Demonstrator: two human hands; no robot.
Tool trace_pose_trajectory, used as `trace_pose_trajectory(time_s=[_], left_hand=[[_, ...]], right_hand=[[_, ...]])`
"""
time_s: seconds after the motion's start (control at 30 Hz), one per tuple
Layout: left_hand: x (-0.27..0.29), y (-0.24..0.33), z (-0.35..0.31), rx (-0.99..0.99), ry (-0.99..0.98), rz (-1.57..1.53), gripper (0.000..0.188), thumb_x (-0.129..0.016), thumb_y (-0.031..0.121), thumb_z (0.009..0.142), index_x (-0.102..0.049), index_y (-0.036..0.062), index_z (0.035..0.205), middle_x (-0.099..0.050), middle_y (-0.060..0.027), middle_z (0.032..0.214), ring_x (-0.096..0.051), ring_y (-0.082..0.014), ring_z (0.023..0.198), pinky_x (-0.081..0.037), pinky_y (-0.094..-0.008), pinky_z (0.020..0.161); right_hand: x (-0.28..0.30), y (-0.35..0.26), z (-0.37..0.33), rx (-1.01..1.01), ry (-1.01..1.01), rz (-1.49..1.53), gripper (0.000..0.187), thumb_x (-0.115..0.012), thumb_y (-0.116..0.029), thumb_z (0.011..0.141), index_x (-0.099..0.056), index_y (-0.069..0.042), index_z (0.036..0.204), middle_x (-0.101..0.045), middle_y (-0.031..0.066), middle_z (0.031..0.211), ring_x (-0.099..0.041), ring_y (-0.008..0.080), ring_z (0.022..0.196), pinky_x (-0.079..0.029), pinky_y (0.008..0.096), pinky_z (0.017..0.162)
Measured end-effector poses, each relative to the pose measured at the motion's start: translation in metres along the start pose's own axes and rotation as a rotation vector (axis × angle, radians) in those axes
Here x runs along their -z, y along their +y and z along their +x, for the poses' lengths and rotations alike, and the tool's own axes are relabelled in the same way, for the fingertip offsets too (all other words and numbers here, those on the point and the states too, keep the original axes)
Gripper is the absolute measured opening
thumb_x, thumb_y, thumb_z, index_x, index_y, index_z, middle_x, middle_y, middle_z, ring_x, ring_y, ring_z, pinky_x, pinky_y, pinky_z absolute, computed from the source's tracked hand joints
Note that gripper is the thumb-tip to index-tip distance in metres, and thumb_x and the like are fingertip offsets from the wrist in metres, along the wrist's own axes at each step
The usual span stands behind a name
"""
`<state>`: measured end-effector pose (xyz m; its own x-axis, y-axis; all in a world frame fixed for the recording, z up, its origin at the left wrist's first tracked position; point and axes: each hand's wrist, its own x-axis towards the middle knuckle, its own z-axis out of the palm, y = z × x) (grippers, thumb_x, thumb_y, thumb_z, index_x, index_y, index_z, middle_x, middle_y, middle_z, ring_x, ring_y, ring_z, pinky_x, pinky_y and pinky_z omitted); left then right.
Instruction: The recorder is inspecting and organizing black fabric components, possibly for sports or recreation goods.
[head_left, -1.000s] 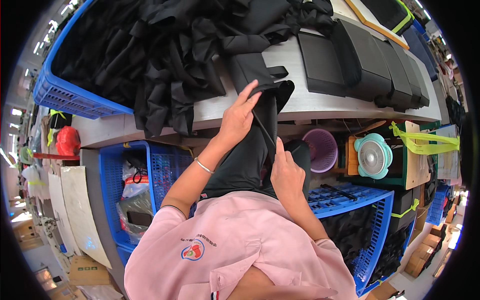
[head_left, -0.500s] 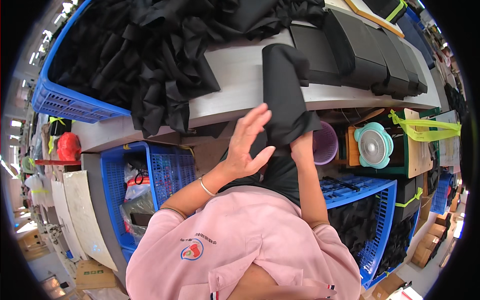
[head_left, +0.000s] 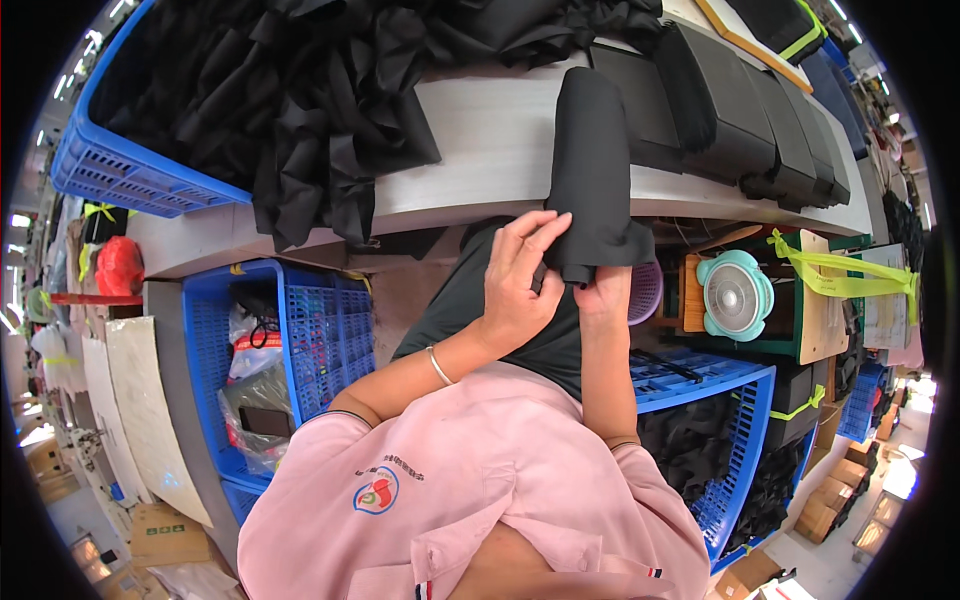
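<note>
A long piece of black fabric, shaped like a flat sleeve with a rounded far end, lies across the table's near edge toward me. My right hand holds its near end from below, the fingers hidden in or behind the turned-up cloth. My left hand is at the left edge of the same piece, fingertips pressed on the cloth and thumb near its lower corner. A heap of loose black fabric pieces spreads over the far left of the table.
A blue crate edges the heap on the grey table. Black folded covers line the right. Below the table are a blue basket, another crate with black cloth, a purple bin and a teal fan.
My left hand has closed from spread fingers onto the fabric's left edge. The black piece has straightened, its far end no longer folded over, and my right hand stays at its near end.
</note>
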<state>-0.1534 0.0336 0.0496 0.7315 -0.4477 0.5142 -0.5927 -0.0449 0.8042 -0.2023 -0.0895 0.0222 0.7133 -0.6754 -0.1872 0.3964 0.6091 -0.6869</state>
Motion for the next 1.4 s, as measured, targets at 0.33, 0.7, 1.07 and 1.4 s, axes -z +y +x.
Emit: trace_pose_trajectory(time_s=[0.33,0.7,1.07,1.4], left_hand=[[0.000,0.000,-0.008,0.005,0.040,-0.165,0.069,-0.049,-0.021,0.070,-0.058,0.0056,0.134,-0.054,-0.0116,0.122,-0.057,-0.0188,0.083,-0.050,-0.0276,0.067],[0.012,-0.007,-0.010,0.104,0.048,-0.188,0.075,-0.051,-0.018,0.071,-0.055,0.0091,0.141,-0.052,-0.0120,0.126,-0.057,-0.0179,0.083,-0.051,-0.0281,0.073],[0.019,-0.014,-0.009,0.120,0.040,-0.211,0.074,-0.053,-0.018,0.071,-0.055,0.0087,0.141,-0.052,-0.0114,0.128,-0.056,-0.0171,0.087,-0.051,-0.0274,0.075],[0.029,-0.047,-0.016,0.238,0.106,-0.283,0.047,-0.058,-0.005,0.088,-0.061,0.0034,0.134,-0.064,-0.0112,0.113,-0.060,-0.0130,0.081,-0.052,-0.0254,0.070]], right_hand=[[0.007,0.024,0.008,-0.073,-0.021,0.221,0.034,-0.064,-0.023,0.093,-0.058,-0.006,0.122,-0.064,0.0079,0.112,-0.065,0.0210,0.098,-0.058,0.0356,0.083],[-0.012,0.034,0.005,-0.126,0.093,0.163,0.032,-0.056,-0.028,0.099,-0.058,-0.006,0.122,-0.064,0.0084,0.112,-0.064,0.0218,0.100,-0.057,0.0362,0.087],[-0.019,0.042,0.012,-0.129,0.092,0.127,0.032,-0.056,-0.027,0.099,-0.056,-0.006,0.124,-0.063,0.0087,0.116,-0.064,0.0226,0.102,-0.057,0.0372,0.087],[-0.031,0.060,0.015,0.326,0.028,-0.344,0.038,-0.064,-0.015,0.094,-0.054,-0.001,0.128,-0.062,0.0107,0.120,-0.062,0.0236,0.106,-0.051,0.0345,0.096]])
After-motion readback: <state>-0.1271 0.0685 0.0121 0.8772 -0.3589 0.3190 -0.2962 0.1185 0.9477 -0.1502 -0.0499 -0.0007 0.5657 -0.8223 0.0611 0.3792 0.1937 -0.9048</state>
